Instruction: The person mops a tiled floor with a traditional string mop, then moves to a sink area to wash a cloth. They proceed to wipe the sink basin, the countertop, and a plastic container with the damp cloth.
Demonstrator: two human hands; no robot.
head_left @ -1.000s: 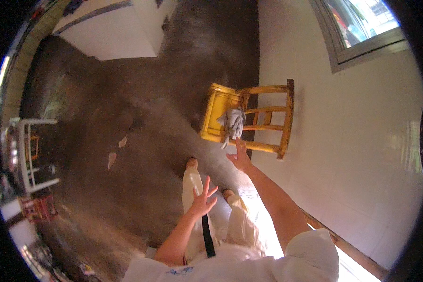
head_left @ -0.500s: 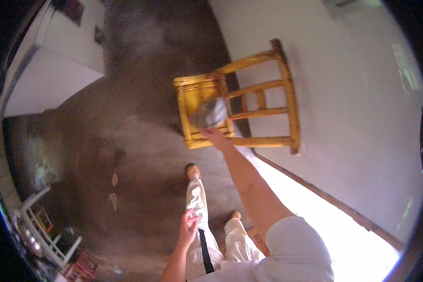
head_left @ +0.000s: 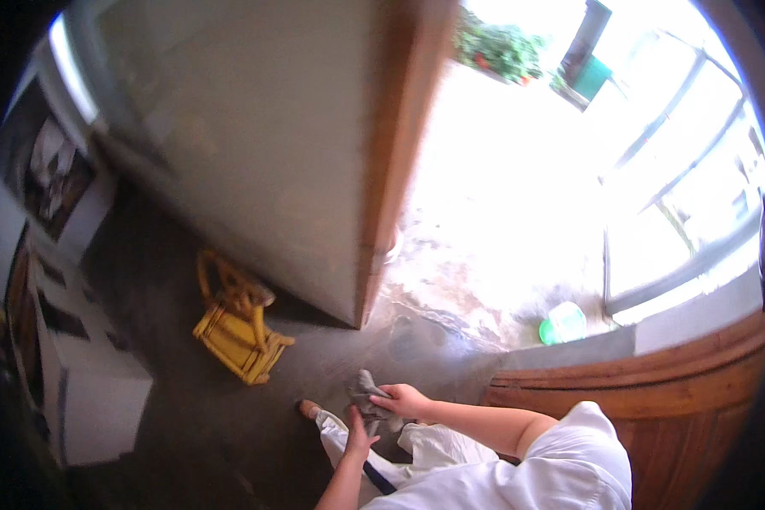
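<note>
A crumpled grey cloth (head_left: 363, 388) is bunched up in front of my body. My right hand (head_left: 406, 400) pinches it from the right, fingers closed on its folds. From below, my left hand (head_left: 359, 435) grips the lower part of the same cloth, its fingertips partly hidden by the folds. Off to the left, out of reach of both hands, a yellow wooden chair (head_left: 242, 344) stands on the dark floor beside the wall.
A wall end with brown wooden trim (head_left: 395, 161) borders a bright doorway. Through it show green plants (head_left: 506, 51) and a green-and-white bucket (head_left: 563, 323). A brown wooden door panel (head_left: 654, 399) stands at right, a white cabinet (head_left: 102, 412) at left.
My view has swung right toward the doorway. The right hand, earlier over the chair seat with the cloth, has come back to my body. My left hand, formerly empty, now grips the cloth too.
</note>
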